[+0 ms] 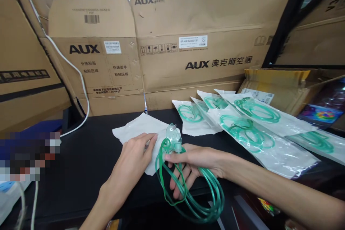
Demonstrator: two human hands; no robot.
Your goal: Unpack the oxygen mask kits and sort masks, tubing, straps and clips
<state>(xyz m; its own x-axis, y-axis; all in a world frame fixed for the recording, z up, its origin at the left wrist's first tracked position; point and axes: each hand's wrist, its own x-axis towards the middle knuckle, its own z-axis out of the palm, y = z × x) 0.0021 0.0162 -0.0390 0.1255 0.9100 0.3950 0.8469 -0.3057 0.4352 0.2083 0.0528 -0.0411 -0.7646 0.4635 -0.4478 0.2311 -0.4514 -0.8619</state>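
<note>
My right hand (185,172) is closed around a clear green oxygen mask (174,138) and its coiled green tubing (210,201). A green elastic strap (161,165) dangles from the mask in front of the fingers. Just left of it, my left hand (137,154) pinches the edge of a white pouch (134,125), thumb and forefinger together. The pouch lies partly on the black table behind both hands, and the mask covers its right side. Part of the tubing hangs below my right palm, over the table's front edge.
Several sealed pouches (242,129) with green tubing lie on the black table (94,140) at right. Large cardboard boxes (210,18) stand behind. An open carton (280,79) and a bottle (326,104) are far right. A white cable (83,82) runs down at left.
</note>
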